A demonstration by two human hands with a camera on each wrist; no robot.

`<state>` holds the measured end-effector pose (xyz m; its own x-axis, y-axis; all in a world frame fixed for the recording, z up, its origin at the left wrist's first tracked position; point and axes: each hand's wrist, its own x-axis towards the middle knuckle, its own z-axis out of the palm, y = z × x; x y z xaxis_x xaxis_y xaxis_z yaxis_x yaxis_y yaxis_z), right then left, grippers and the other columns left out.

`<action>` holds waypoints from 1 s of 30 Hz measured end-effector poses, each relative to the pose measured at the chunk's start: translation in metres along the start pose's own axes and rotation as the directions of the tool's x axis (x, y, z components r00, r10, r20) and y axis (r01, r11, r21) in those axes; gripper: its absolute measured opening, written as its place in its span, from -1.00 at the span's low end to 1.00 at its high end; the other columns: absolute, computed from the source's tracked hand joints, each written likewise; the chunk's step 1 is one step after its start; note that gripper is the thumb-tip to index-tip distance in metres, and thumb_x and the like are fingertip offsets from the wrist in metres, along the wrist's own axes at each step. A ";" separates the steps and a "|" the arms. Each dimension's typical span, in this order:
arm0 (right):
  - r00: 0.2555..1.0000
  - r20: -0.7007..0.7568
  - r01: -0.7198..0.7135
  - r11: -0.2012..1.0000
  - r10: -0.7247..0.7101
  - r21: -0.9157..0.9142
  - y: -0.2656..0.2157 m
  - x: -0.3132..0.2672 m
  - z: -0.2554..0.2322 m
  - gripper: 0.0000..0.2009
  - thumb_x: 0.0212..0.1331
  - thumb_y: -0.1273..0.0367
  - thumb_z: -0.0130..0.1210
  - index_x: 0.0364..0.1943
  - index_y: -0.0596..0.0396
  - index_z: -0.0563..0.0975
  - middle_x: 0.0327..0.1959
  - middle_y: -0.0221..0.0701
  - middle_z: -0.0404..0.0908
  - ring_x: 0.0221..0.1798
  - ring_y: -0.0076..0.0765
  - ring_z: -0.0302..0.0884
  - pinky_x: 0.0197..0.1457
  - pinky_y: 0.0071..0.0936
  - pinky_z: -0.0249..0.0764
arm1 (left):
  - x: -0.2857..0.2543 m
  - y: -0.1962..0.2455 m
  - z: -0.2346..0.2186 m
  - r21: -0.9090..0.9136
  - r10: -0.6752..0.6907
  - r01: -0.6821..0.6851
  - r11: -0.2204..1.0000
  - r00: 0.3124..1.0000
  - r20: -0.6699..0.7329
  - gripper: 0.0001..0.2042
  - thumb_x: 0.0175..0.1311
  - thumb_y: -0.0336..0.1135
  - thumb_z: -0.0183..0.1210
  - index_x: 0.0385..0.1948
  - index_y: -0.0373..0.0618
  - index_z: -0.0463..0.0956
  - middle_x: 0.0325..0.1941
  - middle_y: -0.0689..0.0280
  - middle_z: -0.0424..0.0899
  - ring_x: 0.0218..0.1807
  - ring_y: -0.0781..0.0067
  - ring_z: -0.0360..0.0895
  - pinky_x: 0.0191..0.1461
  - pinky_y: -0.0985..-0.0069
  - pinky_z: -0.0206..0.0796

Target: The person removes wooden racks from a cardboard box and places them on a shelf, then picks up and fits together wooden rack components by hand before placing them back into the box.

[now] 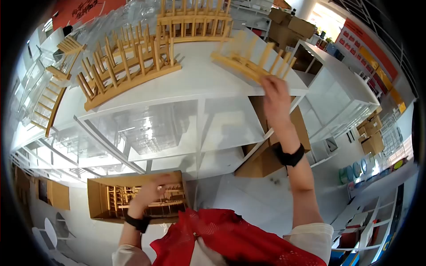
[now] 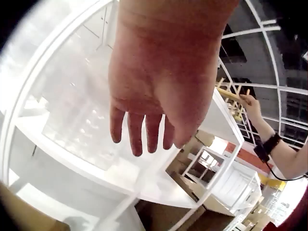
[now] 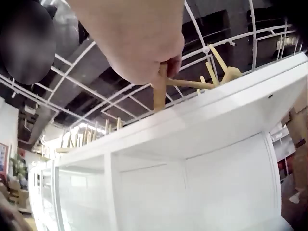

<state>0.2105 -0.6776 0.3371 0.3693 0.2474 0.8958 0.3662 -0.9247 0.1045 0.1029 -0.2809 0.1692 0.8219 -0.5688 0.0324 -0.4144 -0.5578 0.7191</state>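
Observation:
My right hand (image 1: 277, 97) grips the near right end of a wooden peg rack (image 1: 242, 66) on the white cabinet top (image 1: 195, 73). The rack's pegs point up and its far end is blurred. In the right wrist view, my fingers hold a wooden bar (image 3: 160, 94) just over the cabinet edge. My left hand (image 1: 151, 193) hangs above an open cardboard box (image 1: 98, 201) that contains several wooden racks (image 1: 171, 201). The left wrist view shows this hand's fingers (image 2: 136, 137) straight and spread, holding nothing.
Several more peg racks (image 1: 128, 68) stand along the left and back of the cabinet top, near clear plastic wrap (image 1: 133, 15). Under the top are open shelves (image 1: 230, 128) and another cardboard box (image 1: 257, 159). A second white cabinet (image 1: 337, 80) stands to the right.

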 end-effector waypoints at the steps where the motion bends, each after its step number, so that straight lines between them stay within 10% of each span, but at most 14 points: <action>1: 0.994 -0.105 0.013 1.000 -0.010 0.025 -0.003 0.005 -0.015 -0.70 -0.08 0.64 0.06 -0.19 0.14 0.55 -0.19 -0.34 0.49 -0.18 -0.20 0.45 -0.11 -0.47 0.42 | -0.006 0.010 -0.018 0.036 -0.014 0.017 0.999 0.996 -0.083 -0.65 0.16 -0.47 0.06 0.03 -0.14 0.38 0.12 0.11 0.42 0.07 0.04 0.42 0.09 0.33 0.31; 3: 0.963 -0.167 -0.157 0.945 0.210 0.287 -0.018 0.009 -0.053 -0.75 -0.02 0.65 0.03 -0.21 0.19 0.54 -0.22 -0.30 0.50 -0.13 -0.24 0.45 -0.06 -0.50 0.39 | -0.013 0.008 -0.039 0.008 -0.126 0.130 0.991 0.969 -0.212 -0.62 0.13 -0.53 0.05 0.05 -0.15 0.36 0.13 0.10 0.41 0.15 0.11 0.36 0.17 0.34 0.24; 8: 0.876 -0.162 -0.228 0.686 0.455 0.691 -0.035 0.003 -0.097 -0.82 0.10 0.53 -0.03 -0.22 0.29 0.52 -0.20 -0.25 0.49 -0.09 -0.29 0.43 0.02 -0.45 0.34 | -0.006 0.077 -0.071 -0.230 0.054 -0.169 0.958 0.899 -0.434 -0.44 0.07 -0.35 0.18 0.18 -0.13 0.23 0.27 0.17 0.26 0.31 0.16 0.18 0.33 0.30 0.00; 12: 0.950 0.155 -0.261 0.415 0.272 0.872 -0.076 -0.012 -0.095 -0.84 0.08 0.56 -0.07 -0.29 0.28 0.52 -0.20 -0.22 0.50 -0.14 -0.29 0.43 -0.01 -0.44 0.35 | -0.020 0.101 -0.049 -0.267 0.146 -0.287 0.920 0.883 -0.446 0.02 -0.17 0.02 0.39 0.32 -0.16 -0.09 0.41 0.07 -0.05 0.42 0.12 -0.06 0.43 0.23 -0.29; 13: 0.955 0.221 -0.283 0.376 0.199 0.883 -0.087 -0.017 -0.089 -0.84 0.07 0.57 -0.05 -0.29 0.27 0.53 -0.20 -0.22 0.50 -0.14 -0.30 0.43 -0.03 -0.44 0.36 | -0.025 0.106 -0.054 -0.138 0.204 -0.266 0.954 0.913 -0.353 -0.01 -0.14 -0.07 0.40 0.32 -0.15 -0.09 0.40 0.05 -0.04 0.42 0.14 -0.05 0.40 0.25 -0.19; 15: 0.942 0.335 -0.330 0.298 0.033 0.896 -0.108 -0.031 -0.069 -0.84 0.04 0.59 -0.03 -0.30 0.24 0.54 -0.21 -0.23 0.51 -0.15 -0.32 0.44 -0.05 -0.46 0.37 | -0.035 0.104 -0.033 -0.430 0.074 -0.257 0.865 0.915 -0.397 -0.19 -0.07 -0.18 0.37 0.25 -0.14 0.10 0.35 0.07 0.11 0.36 0.10 0.07 0.36 0.28 -0.07; 16: 0.934 0.358 -0.342 0.318 0.008 0.884 -0.122 -0.037 -0.056 -0.85 0.02 0.60 0.00 -0.32 0.23 0.55 -0.20 -0.24 0.51 -0.17 -0.32 0.45 -0.09 -0.48 0.39 | -0.039 0.102 -0.043 -0.059 0.152 -0.173 0.983 0.952 -0.267 -0.41 -0.03 -0.26 0.34 0.09 -0.16 0.33 0.18 0.12 0.37 0.22 0.13 0.29 0.26 0.33 0.11; 17: 0.925 0.380 -0.353 0.339 -0.013 0.872 -0.136 -0.044 -0.042 -0.85 0.00 0.61 0.02 -0.34 0.22 0.56 -0.20 -0.25 0.51 -0.18 -0.32 0.46 -0.12 -0.51 0.40 | -0.047 0.112 -0.048 -0.224 -0.255 0.240 0.945 0.966 -0.039 -0.63 0.07 -0.32 0.25 -0.07 -0.19 0.43 -0.01 0.18 0.51 0.07 0.19 0.42 0.16 0.37 0.21; 20: 0.823 0.565 -0.545 0.207 -0.050 0.812 -0.170 -0.057 -0.005 -0.78 0.05 0.46 0.11 -0.18 0.16 0.54 -0.12 -0.30 0.48 -0.06 -0.26 0.40 0.05 -0.22 0.33 | -0.068 0.065 -0.033 -0.301 -0.057 -0.017 0.953 0.970 -0.236 -0.84 0.31 -0.44 -0.07 -0.15 -0.22 0.41 -0.20 0.22 0.57 -0.10 0.32 0.52 -0.02 0.46 0.34; 21: 0.829 0.543 -0.424 0.479 -0.136 0.768 -0.184 -0.058 0.006 -0.66 0.04 0.35 0.14 -0.07 0.15 0.46 -0.04 -0.26 0.42 0.03 -0.18 0.32 0.12 -0.10 0.22 | -0.078 0.062 -0.032 -0.562 -0.356 0.158 0.812 0.897 -0.262 -0.83 0.37 -0.41 -0.15 -0.11 -0.20 0.37 -0.35 0.28 0.58 -0.21 0.47 0.53 -0.11 0.55 0.36; 23: 0.784 0.534 -0.017 0.848 -0.317 0.529 -0.215 -0.059 0.028 -0.38 0.02 0.14 0.21 0.16 0.11 0.31 0.14 -0.17 0.30 0.22 -0.03 0.18 0.27 0.15 -0.01 | -0.088 0.048 -0.037 -0.663 -0.530 0.213 0.718 0.785 -0.322 -0.81 0.39 -0.40 -0.19 -0.07 -0.19 0.33 -0.45 0.35 0.58 -0.27 0.62 0.52 -0.20 0.66 0.35; 26: 0.679 0.531 -0.007 0.719 -0.507 0.695 -0.265 -0.078 0.060 0.01 -0.14 -0.12 0.21 0.33 0.09 -0.05 0.34 -0.02 -0.07 0.41 0.13 -0.23 0.32 0.32 -0.41 | -0.103 0.027 -0.044 -0.618 -0.648 0.359 0.699 0.684 -0.336 -0.81 0.39 -0.36 -0.15 -0.11 -0.21 0.36 -0.50 0.38 0.58 -0.42 0.70 0.51 -0.36 0.71 0.34; 27: 0.545 0.588 0.060 0.728 -0.598 0.683 -0.284 -0.083 0.070 0.15 -0.23 -0.18 0.22 0.35 0.15 -0.19 0.38 0.06 -0.31 0.43 0.24 -0.40 0.34 0.30 -0.36 | -0.105 0.024 -0.047 -0.595 -0.681 0.419 0.686 0.657 -0.323 -0.82 0.38 -0.36 -0.12 -0.14 -0.22 0.39 -0.53 0.38 0.57 -0.49 0.68 0.49 -0.41 0.68 0.33; 30: 0.510 0.538 0.014 0.632 -0.671 0.775 -0.334 -0.115 0.097 0.13 -0.31 -0.06 0.34 0.31 0.20 -0.09 0.35 0.08 -0.23 0.38 0.23 -0.23 0.33 0.22 -0.21 | -0.118 -0.012 -0.037 -0.671 -0.746 0.455 0.586 0.626 -0.227 -0.83 0.34 -0.37 -0.08 -0.18 -0.26 0.42 -0.55 0.36 0.57 -0.54 0.60 0.50 -0.43 0.64 0.34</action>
<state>0.1286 -0.3690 0.1573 0.4019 0.9025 0.1549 0.8987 -0.3562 -0.2559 0.0258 -0.1845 0.1825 0.9122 0.1978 -0.3588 0.3936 -0.1803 0.9014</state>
